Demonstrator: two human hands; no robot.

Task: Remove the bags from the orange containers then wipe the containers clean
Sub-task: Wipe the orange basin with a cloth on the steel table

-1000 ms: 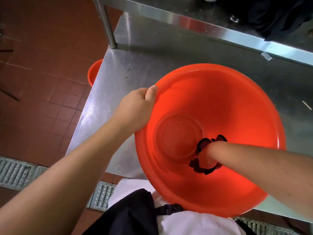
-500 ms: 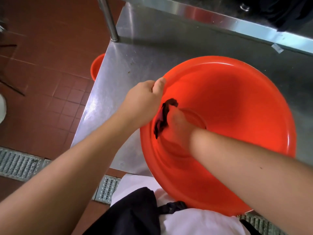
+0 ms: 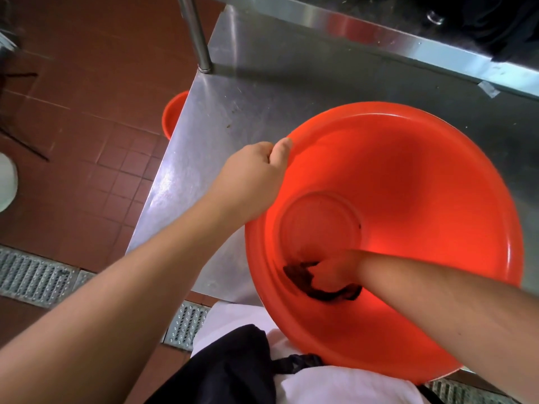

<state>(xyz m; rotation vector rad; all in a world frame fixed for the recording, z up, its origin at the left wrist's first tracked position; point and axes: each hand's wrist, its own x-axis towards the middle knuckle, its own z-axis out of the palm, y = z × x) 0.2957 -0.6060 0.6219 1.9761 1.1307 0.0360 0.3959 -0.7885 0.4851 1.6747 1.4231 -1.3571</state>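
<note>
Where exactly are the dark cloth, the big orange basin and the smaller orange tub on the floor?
dark cloth (image 3: pixel 297 272): head view, on its bunched left end.
big orange basin (image 3: pixel 408 170): head view, on its bare inner wall.
smaller orange tub (image 3: pixel 172 112): head view, on its visible rim beside the table.

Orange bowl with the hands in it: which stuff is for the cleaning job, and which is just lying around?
For the job:
- big orange bowl
- dark rag
- left hand gripping the rim
- right hand holding the rag
- second orange bowl beside the table

Just lying around:
- steel table
- floor drain grate
- dark cloth on the upper shelf
</note>
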